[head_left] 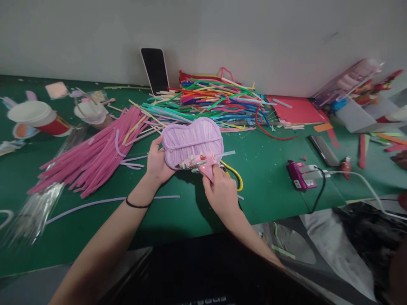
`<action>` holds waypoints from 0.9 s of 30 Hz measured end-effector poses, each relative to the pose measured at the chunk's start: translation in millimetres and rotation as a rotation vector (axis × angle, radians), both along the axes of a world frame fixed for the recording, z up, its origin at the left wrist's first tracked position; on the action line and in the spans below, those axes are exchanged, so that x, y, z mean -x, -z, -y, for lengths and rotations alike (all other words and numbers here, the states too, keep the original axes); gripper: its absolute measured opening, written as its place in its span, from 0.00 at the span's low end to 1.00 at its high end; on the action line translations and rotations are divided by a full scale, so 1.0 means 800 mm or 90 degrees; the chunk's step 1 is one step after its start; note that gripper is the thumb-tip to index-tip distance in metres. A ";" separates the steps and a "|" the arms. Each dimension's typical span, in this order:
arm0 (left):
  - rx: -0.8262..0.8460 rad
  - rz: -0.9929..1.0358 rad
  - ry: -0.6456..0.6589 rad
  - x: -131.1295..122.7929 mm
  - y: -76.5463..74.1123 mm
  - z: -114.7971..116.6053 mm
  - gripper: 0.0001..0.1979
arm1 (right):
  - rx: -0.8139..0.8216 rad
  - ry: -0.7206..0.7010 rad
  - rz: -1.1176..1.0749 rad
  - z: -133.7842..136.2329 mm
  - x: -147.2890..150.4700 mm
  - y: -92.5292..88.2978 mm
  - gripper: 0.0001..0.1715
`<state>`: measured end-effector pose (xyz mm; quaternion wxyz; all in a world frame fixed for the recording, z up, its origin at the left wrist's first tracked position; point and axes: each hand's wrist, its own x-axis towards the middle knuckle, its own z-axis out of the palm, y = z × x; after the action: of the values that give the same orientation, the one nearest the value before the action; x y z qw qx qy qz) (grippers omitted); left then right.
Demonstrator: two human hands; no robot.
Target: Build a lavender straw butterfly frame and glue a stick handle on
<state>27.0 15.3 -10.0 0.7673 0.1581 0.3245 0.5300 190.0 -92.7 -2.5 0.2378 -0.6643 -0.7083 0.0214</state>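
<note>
A lilac panel made of pipe cleaners (193, 136), rounded and wavy in outline with a bar across its middle, is held up over the table. My left hand (159, 163) grips its left edge, the thumb on the front and the other fingers partly hidden behind. In my right hand (224, 188) is a pink hot glue gun (203, 163) with a small orange light lit and a clear glue stick poking out at the back. Its nozzle points left, in front of the panel's lower part; whether it touches cannot be made out. Yellow-handled pliers or cutters (237, 176) lie partly hidden behind my right hand.
Pink pipe cleaners (95, 154) lie in a bundle at left, near a cup (38, 118). Many-coloured ones (216, 99) are heaped at the back beside a leaning phone (155, 70). A purple power bank (300, 176) with cables and another phone (323, 150) lie at right.
</note>
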 end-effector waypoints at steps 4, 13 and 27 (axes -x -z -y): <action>-0.005 -0.007 -0.009 0.002 0.003 -0.001 0.19 | -0.025 0.001 -0.011 0.001 -0.007 -0.001 0.18; -0.004 -0.013 -0.016 0.000 0.001 0.002 0.19 | -0.049 0.056 -0.006 -0.004 -0.003 0.004 0.21; -0.006 -0.005 -0.015 0.000 0.000 0.001 0.19 | 0.016 0.060 0.042 -0.010 -0.024 -0.007 0.17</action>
<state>27.2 14.2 -10.3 0.7591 0.1604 0.3269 0.5397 209.6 -84.6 3.2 0.2067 -0.7003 -0.6833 -0.0028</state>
